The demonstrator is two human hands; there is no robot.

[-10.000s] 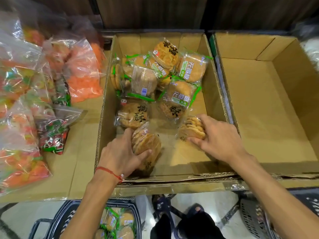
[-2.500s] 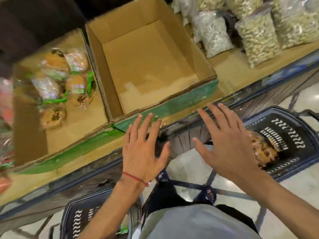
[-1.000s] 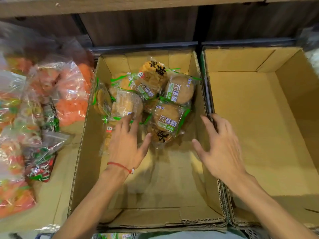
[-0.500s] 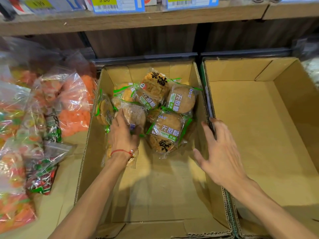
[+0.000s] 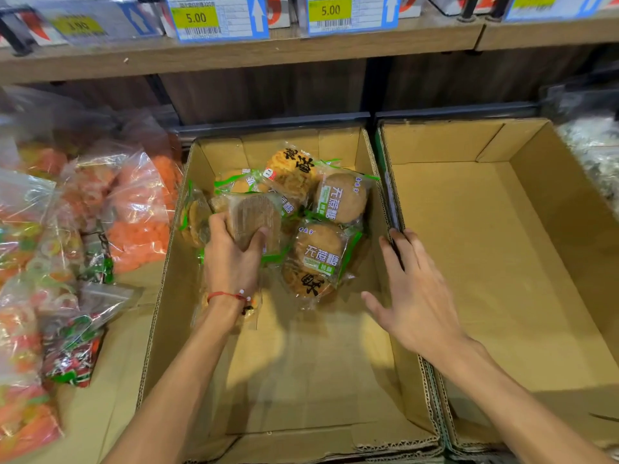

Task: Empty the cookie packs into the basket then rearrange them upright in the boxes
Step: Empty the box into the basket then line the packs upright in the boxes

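Note:
Several clear cookie packs (image 5: 321, 252) with green print lie heaped in the far half of the left cardboard box (image 5: 167, 316). My left hand (image 5: 231, 262), with a red string at the wrist, grips one pack (image 5: 256, 217) at the heap's left side, fingers and thumb curled round it. My right hand (image 5: 412, 289) hovers flat with spread fingers over the wall between the two boxes, its fingertips at the rim. The right cardboard box (image 5: 502, 262) holds nothing. No basket is in view.
Bags of orange and mixed-colour snacks (image 5: 134, 209) crowd the shelf to the left of the boxes. A bag of pale snacks (image 5: 596, 155) sits at the far right. Price tags (image 5: 217, 16) hang on the shelf edge above.
My left hand has closed round a cookie pack at the heap's left side. My right hand has stayed near the wall between the boxes. The view has tilted up slightly.

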